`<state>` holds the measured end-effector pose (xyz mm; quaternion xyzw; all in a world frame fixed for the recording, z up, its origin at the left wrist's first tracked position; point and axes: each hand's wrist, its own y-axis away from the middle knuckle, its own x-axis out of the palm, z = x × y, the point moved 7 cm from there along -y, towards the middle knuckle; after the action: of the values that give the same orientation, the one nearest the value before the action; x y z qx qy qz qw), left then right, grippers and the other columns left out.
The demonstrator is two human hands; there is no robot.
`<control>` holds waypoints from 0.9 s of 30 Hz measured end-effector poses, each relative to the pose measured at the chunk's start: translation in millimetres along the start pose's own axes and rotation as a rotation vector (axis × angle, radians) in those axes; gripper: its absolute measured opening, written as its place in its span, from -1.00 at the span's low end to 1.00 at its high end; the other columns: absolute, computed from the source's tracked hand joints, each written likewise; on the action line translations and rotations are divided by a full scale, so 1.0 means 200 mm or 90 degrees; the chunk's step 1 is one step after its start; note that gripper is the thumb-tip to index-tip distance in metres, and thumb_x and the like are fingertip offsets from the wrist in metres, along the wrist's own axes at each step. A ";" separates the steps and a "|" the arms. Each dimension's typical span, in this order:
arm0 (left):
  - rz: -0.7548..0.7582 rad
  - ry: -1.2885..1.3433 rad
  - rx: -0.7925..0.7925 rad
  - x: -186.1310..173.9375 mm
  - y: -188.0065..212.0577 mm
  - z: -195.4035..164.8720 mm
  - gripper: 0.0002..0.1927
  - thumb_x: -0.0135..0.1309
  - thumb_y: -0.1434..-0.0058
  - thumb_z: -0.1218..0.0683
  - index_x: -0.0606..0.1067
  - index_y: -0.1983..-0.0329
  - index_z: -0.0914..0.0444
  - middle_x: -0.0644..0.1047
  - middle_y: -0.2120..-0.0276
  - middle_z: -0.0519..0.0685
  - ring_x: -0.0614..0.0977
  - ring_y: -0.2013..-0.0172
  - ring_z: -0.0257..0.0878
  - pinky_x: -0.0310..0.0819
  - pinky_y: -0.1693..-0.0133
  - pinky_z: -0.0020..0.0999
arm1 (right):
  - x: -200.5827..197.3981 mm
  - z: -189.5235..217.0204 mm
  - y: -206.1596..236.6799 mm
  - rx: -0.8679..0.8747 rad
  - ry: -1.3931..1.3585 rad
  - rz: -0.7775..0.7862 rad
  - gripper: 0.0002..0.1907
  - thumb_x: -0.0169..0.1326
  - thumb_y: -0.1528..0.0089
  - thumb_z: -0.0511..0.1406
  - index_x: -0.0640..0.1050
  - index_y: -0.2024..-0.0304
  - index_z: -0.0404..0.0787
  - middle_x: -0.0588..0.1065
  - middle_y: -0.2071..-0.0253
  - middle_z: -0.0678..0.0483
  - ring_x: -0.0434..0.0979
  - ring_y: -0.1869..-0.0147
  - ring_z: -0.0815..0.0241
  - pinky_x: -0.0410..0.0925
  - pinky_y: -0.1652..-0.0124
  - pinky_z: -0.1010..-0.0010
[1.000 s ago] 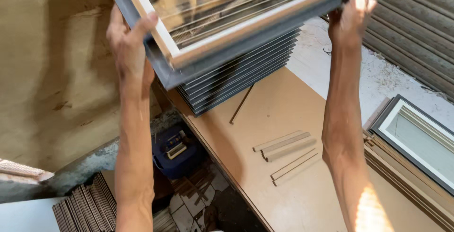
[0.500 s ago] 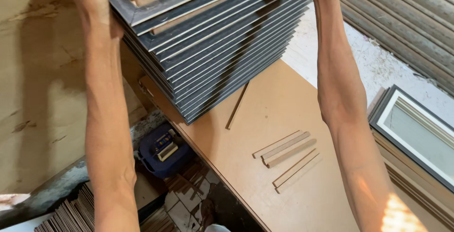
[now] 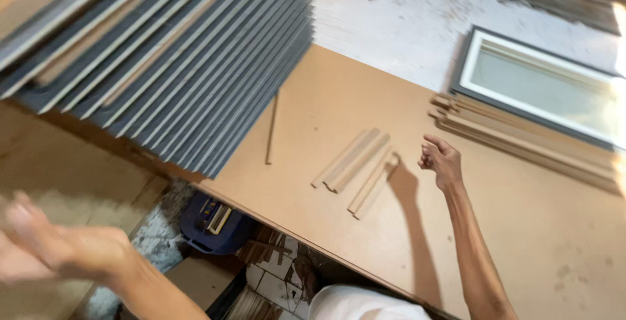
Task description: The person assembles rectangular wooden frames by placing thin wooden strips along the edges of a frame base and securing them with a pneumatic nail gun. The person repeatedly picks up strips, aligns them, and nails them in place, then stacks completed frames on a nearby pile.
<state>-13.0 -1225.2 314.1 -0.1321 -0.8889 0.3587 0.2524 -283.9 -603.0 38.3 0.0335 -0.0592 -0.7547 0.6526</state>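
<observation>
Reaching across the brown fibreboard worktop (image 3: 521,229): right hand (image 3: 442,161), fingers loosely curled and empty, just beside short pale wooden moulding strips (image 3: 355,163) lying near the middle of the board. Left hand (image 3: 62,245) blurred, open, holding nothing, off the board's near-left edge. Leaning stack of grey flat panels (image 3: 169,53) overhanging the far-left corner; likely to slide if knocked, scattering the strips.
</observation>
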 end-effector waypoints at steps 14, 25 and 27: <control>1.003 -0.119 -0.184 1.16 2.97 -0.58 -0.73 0.27 -0.16 0.14 0.59 0.06 0.25 0.63 0.05 0.07 0.65 0.02 -0.02 0.58 0.02 -0.19 | -2.54 -0.34 0.54 -0.038 -0.141 -0.226 -0.53 0.19 -0.32 -0.34 0.40 -0.21 -0.42 0.52 0.31 -0.02 0.55 0.36 0.21 0.49 0.36 0.38; 1.054 -0.138 -0.137 1.75 3.54 -0.65 -0.73 0.26 -0.22 0.11 0.62 0.03 0.28 0.62 0.02 0.19 0.65 -0.01 0.04 0.55 -0.03 -0.11 | -3.25 0.07 -0.15 -0.258 0.070 -0.162 -0.88 0.12 -0.38 -0.45 0.52 0.09 -0.45 0.48 0.30 0.01 0.46 0.27 0.33 0.36 0.25 0.50; 1.018 -0.162 -0.085 2.02 3.47 -0.54 -0.70 0.25 -0.24 0.13 0.60 0.00 0.33 0.62 0.02 0.23 0.65 0.00 0.05 0.54 -0.05 -0.09 | -3.26 0.16 -0.30 -0.249 0.269 -0.223 -0.84 0.17 -0.26 -0.42 0.56 0.13 -0.40 0.55 0.30 -0.03 0.57 0.22 0.26 0.41 0.22 0.44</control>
<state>-255.5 -504.3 34.8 -0.7005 -0.5667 0.3893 -0.1914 -251.8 51.0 45.3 0.0726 0.2301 -0.8289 0.5047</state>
